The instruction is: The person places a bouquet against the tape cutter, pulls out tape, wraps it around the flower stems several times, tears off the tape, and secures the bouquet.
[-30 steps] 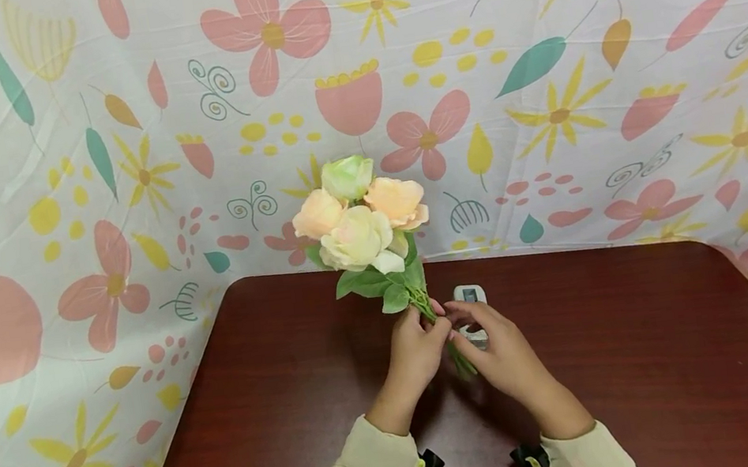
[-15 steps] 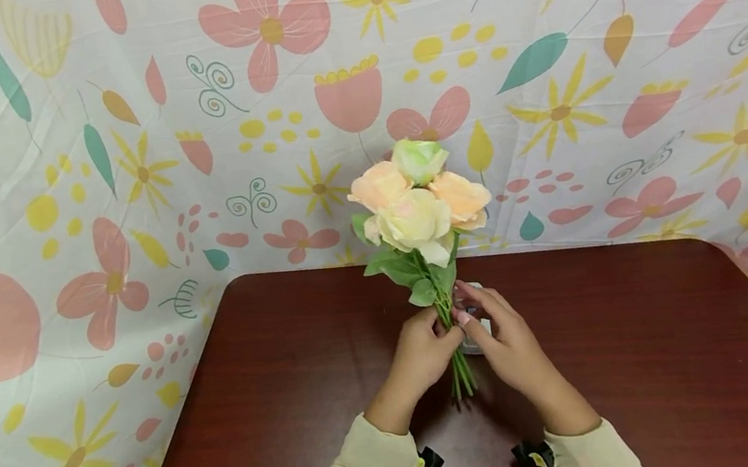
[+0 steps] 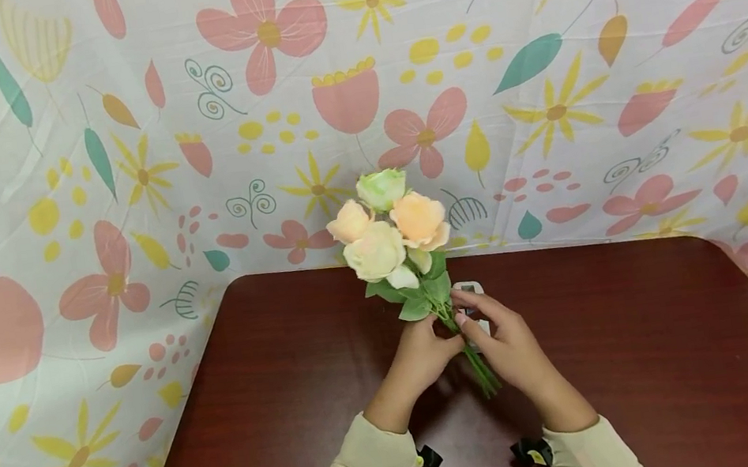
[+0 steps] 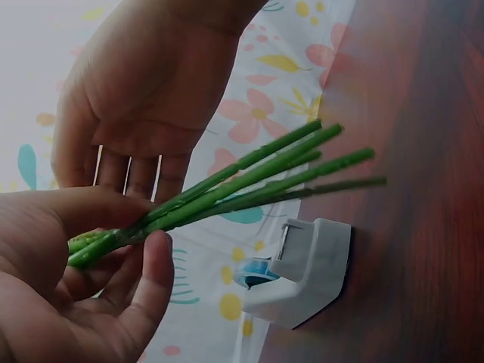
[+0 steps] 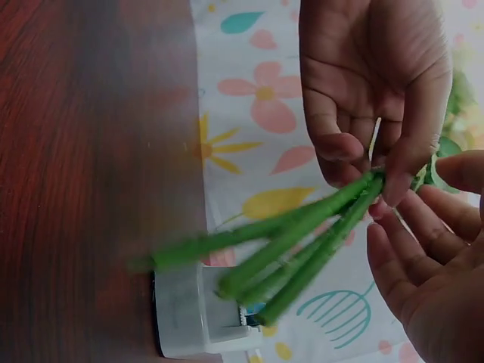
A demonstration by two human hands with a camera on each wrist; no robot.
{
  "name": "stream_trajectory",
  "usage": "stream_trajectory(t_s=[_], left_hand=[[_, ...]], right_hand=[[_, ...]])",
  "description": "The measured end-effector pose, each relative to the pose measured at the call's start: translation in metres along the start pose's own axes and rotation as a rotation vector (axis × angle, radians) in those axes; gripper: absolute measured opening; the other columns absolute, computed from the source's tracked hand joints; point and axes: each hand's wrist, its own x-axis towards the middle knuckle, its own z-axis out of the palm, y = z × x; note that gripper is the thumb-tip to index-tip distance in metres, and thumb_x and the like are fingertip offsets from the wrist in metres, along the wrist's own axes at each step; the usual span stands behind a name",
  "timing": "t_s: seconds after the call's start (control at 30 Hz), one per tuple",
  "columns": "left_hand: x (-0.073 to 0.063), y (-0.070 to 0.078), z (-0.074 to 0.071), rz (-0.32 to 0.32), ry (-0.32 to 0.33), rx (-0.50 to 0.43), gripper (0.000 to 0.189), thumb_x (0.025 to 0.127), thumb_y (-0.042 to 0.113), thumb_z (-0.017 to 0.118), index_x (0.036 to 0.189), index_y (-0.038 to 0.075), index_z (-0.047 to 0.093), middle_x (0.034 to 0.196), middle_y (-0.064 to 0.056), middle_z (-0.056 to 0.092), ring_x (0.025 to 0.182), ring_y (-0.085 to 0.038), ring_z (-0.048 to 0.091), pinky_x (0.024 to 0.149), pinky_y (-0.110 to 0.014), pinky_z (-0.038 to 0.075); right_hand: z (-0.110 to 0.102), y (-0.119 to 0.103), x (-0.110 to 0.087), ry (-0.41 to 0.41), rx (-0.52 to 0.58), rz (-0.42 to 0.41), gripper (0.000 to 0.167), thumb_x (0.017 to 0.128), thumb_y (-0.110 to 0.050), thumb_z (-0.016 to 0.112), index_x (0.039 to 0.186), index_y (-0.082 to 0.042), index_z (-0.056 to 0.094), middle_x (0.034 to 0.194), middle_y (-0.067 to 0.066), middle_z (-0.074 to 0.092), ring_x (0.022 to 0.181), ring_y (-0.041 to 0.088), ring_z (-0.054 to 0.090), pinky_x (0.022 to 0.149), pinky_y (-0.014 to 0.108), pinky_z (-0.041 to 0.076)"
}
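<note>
A small bunch of roses (image 3: 376,251), peach, cream and pale green, leans left above the table in the head view. My left hand (image 3: 420,358) pinches its green stems (image 4: 261,170) between thumb and fingers, just below the leaves (image 3: 415,307). The stem ends fan out below the grip. On the other side, my right hand (image 3: 514,349) is close beside the stems, its fingers loosely bent in the right wrist view. Whether its fingertips touch the bunch, I cannot tell. Behind the hands stands a white tape dispenser (image 4: 318,265) with a blue core, partly hidden in the head view.
The dark red-brown table (image 3: 647,339) has rounded far corners. A white cloth (image 3: 532,28) printed with flowers and leaves hangs behind it and along the left side. Black wrist devices (image 3: 429,461) are at both sleeve cuffs.
The bunch swung right and upright, then tipped back left and lower, its stem ends moving right. My left hand kept hold of the stems, and my right hand stayed beside them.
</note>
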Motion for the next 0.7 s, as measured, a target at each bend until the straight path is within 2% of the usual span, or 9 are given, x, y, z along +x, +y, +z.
stream_trajectory(t_s=[0.07,0.17,0.3,0.37,0.57,0.7], left_hand=[[-0.001,0.0,-0.001,-0.02,0.013,-0.023,0.055,0.092,0.015,0.073,0.142,0.028,0.052,0.14,0.006,0.057,0.125,-0.013,0.056,0.098,-0.036,0.048],[-0.002,0.0,-0.003,-0.089,0.042,-0.055,0.047,0.091,0.021,0.074,0.135,0.021,0.058,0.124,0.001,0.065,0.103,-0.012,0.063,0.082,-0.03,0.052],[-0.002,-0.002,-0.005,-0.178,0.077,-0.109,0.045,0.088,0.028,0.077,0.128,0.013,0.064,0.114,-0.005,0.07,0.091,-0.011,0.066,0.072,-0.025,0.053],[-0.001,-0.004,-0.005,-0.186,0.083,-0.153,0.044,0.087,0.026,0.078,0.127,0.011,0.064,0.117,-0.006,0.07,0.094,-0.011,0.066,0.073,-0.025,0.054],[0.0,-0.009,-0.008,-0.191,0.085,-0.238,0.041,0.088,0.017,0.077,0.127,0.011,0.065,0.112,-0.007,0.071,0.095,-0.011,0.067,0.074,-0.025,0.054],[-0.001,-0.01,-0.01,-0.208,0.072,-0.288,0.041,0.088,0.012,0.076,0.128,0.012,0.065,0.105,-0.009,0.071,0.093,-0.013,0.067,0.081,-0.035,0.057]], right_hand=[[0.001,0.001,0.0,-0.008,-0.008,-0.021,0.042,0.103,-0.012,0.058,0.144,-0.02,0.057,0.132,0.006,0.066,0.119,0.024,0.061,0.094,0.027,0.05],[0.003,0.002,0.0,-0.019,-0.028,-0.038,0.044,0.102,-0.012,0.059,0.145,-0.02,0.056,0.135,0.005,0.064,0.12,0.025,0.061,0.095,0.034,0.052],[0.005,0.005,-0.002,-0.055,-0.042,-0.01,0.044,0.102,-0.016,0.06,0.146,-0.018,0.054,0.141,0.005,0.061,0.12,0.027,0.062,0.094,0.046,0.053],[0.006,0.006,-0.004,-0.082,-0.053,0.024,0.044,0.104,-0.02,0.058,0.147,-0.016,0.052,0.142,0.006,0.06,0.121,0.028,0.062,0.094,0.049,0.054],[0.006,0.009,-0.011,-0.196,-0.094,0.174,0.046,0.106,-0.037,0.052,0.147,-0.015,0.052,0.138,0.007,0.063,0.124,0.026,0.062,0.094,0.045,0.054],[0.005,0.008,-0.016,-0.258,-0.115,0.215,0.041,0.105,-0.036,0.054,0.142,-0.017,0.057,0.13,0.005,0.068,0.114,0.022,0.067,0.091,0.041,0.055]])
